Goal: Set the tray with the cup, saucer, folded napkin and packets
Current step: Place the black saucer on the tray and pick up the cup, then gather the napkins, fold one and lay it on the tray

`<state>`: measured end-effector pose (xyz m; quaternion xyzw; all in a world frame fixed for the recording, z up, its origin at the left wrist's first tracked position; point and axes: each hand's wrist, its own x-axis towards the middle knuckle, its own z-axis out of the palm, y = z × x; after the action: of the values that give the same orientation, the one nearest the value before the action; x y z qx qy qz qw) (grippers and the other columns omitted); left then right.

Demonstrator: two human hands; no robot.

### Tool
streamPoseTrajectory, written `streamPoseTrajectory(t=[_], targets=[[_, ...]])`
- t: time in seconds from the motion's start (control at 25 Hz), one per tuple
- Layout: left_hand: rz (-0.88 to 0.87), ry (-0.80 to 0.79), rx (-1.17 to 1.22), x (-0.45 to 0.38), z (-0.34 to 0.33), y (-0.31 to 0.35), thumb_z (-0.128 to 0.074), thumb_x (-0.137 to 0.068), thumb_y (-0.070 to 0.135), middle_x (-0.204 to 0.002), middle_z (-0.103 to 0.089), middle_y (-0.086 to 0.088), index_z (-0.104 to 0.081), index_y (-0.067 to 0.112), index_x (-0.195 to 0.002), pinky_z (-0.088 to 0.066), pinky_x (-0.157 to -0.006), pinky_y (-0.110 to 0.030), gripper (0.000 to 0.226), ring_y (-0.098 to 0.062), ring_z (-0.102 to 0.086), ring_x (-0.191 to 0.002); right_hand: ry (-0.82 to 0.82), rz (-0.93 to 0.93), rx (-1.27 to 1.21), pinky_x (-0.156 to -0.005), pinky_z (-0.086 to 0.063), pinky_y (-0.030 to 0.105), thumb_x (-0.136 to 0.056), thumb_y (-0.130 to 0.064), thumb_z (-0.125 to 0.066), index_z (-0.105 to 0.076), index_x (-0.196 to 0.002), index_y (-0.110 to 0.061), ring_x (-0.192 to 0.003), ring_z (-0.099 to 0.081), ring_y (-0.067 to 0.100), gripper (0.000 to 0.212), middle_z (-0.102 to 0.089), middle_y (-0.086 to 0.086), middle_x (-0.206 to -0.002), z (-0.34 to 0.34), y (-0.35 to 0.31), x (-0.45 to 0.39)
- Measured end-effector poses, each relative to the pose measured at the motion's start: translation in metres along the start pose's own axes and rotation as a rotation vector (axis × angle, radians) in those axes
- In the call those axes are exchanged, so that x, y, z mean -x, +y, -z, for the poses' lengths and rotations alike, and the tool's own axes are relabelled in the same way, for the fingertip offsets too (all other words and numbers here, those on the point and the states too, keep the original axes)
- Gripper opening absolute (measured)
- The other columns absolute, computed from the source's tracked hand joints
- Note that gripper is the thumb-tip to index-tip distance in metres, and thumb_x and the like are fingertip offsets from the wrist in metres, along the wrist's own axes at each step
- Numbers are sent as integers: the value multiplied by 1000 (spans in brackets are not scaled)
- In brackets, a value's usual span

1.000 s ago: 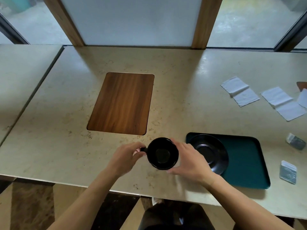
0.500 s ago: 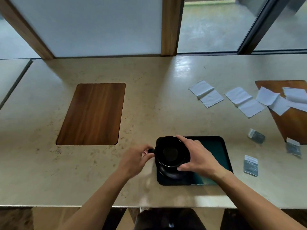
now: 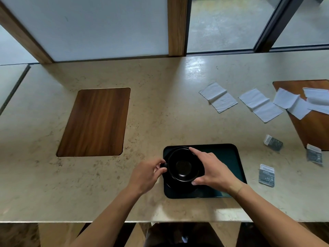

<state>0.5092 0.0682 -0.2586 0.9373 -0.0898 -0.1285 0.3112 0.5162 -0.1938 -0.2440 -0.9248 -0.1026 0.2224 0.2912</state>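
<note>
A black cup [image 3: 184, 165] sits over a black saucer [image 3: 175, 186] at the left end of the dark green tray [image 3: 229, 157]. My left hand [image 3: 146, 173] pinches the cup's handle. My right hand [image 3: 211, 169] curls round the cup's right side, thumb at the near rim and fingers at the far rim. The saucer is mostly hidden under the cup. Several white napkins [image 3: 218, 97] lie unfolded at the back right. Three grey packets [image 3: 266, 174] lie on the counter right of the tray.
A wooden inlay [image 3: 96, 122] is set in the stone counter to the left. Another wooden panel [image 3: 313, 129] at the right edge carries some napkins. The counter's front edge runs just below the tray. Windows and wooden posts stand behind.
Both hands carried the cup rightward from the bare counter onto the saucer on the tray. The camera view shifted to the right, showing more napkins and packets.
</note>
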Motion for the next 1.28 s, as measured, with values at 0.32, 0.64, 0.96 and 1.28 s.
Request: streamPoseTrajectory(t=[0.32, 0.64, 0.96, 1.28], targets=[[-58, -55, -40, -1, 4, -4, -59, -93, 42, -92, -67, 12, -61, 34, -117, -55, -72, -34, 25, -6, -61, -83, -4, -43, 9, -85, -45, 28, -57, -48, -81, -3, -146, -51, -120, -39, 8, 119, -49, -15, -136, -3, -4, 5], [-171, -13, -50, -8, 18, -6, -52, -94, 51, -104, -64, 16, -58, 33, -124, -53, -78, -30, 36, -3, -59, -89, 75, -55, -21, -99, -45, 34, -59, -47, -81, -11, -149, -46, -129, -36, 10, 114, -42, -15, -145, 6, -11, 23], [-205, 94, 24, -72, 20, 54, -59, -92, 44, -93, -69, 19, -67, 31, -110, -55, -75, -27, 23, 3, -63, -83, 350, -52, -83, -99, -45, 28, -80, -49, -71, -52, -136, -32, -117, -54, 7, 61, -59, -13, -131, 59, 26, 22], [-75, 200, 133, -148, -14, 124, -69, -88, 34, -88, -69, 14, -71, 26, -99, -54, -79, -36, 14, -4, -63, -78, 384, -13, 40, -85, -45, 23, -89, -49, -59, -60, -125, -31, -104, -59, 5, 40, -67, -12, -117, 147, 98, -27]])
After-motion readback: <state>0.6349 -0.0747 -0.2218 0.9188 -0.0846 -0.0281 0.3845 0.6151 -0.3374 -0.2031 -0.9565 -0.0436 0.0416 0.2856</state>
